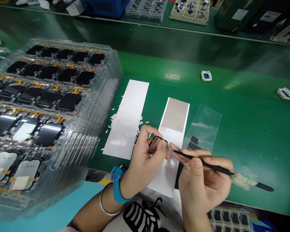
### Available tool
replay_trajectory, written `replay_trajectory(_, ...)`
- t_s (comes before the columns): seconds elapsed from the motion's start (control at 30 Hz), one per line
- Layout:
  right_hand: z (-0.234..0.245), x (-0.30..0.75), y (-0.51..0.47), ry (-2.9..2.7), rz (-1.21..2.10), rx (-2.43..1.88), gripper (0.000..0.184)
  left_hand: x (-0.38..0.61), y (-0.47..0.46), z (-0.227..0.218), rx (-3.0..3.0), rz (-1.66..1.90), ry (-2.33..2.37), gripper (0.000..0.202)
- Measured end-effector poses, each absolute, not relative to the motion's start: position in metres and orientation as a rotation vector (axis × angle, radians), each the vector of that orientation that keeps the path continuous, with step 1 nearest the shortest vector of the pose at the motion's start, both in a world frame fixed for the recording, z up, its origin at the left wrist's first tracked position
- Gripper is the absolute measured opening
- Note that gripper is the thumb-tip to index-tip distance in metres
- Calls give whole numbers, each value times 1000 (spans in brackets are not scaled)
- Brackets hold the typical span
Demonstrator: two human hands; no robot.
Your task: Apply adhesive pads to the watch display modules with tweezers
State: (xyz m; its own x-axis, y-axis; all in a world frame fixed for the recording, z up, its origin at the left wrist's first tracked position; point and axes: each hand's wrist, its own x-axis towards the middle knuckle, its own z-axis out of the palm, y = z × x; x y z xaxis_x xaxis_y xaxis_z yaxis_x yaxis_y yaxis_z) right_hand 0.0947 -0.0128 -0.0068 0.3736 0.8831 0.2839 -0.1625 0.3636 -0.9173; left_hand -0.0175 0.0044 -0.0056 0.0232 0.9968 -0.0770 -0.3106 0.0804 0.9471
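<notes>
My left hand (145, 158) pinches a small display panel (157, 145) with a dark rim and rounded corners between thumb and fingers. It looks like a smartwatch screen. In my right hand (203, 180) are slim black tweezers (215, 167), wrapped in pale tape near the back end. Their fine tip meets the panel's right edge; whether it grips anything there is too small to tell. Under both hands lies a white strip sheet (170, 177) with a grey-beige film (176, 112) on its upper part. Beside it is a clear plastic sheet (206, 125) with dark pieces on it.
A tall stack of clear trays (103, 96) filled with screens stands on the left. Another white strip (128, 116) has small scraps scattered around it. Two small whitish frames (206, 76) sit at the right. Along the back shelf are parts trays (146, 9) and a blue box (106, 8).
</notes>
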Motion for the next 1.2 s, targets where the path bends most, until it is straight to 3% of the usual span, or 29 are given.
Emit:
replay_trajectory(0.17,-6,145,5,-938,441,-1168,17,-18,0,-1,1108,1068,1068,11)
replay_trajectory(0.27,-13,183,17,-1032,614,-1323,20,-13,-1,5,1403,836,1035,6)
replay_trajectory(0.4,-23,208,28,-1119,832,-1375,29,-3,0,2,1899,608,1018,14)
replay_trajectory(0.57,-26,209,45,-1244,911,-1286,27,7,2,-14,2361,525,853,29)
replay_trajectory(1.2,-28,208,37,-1194,965,-1311,26,6,5,-20,2393,517,873,37)
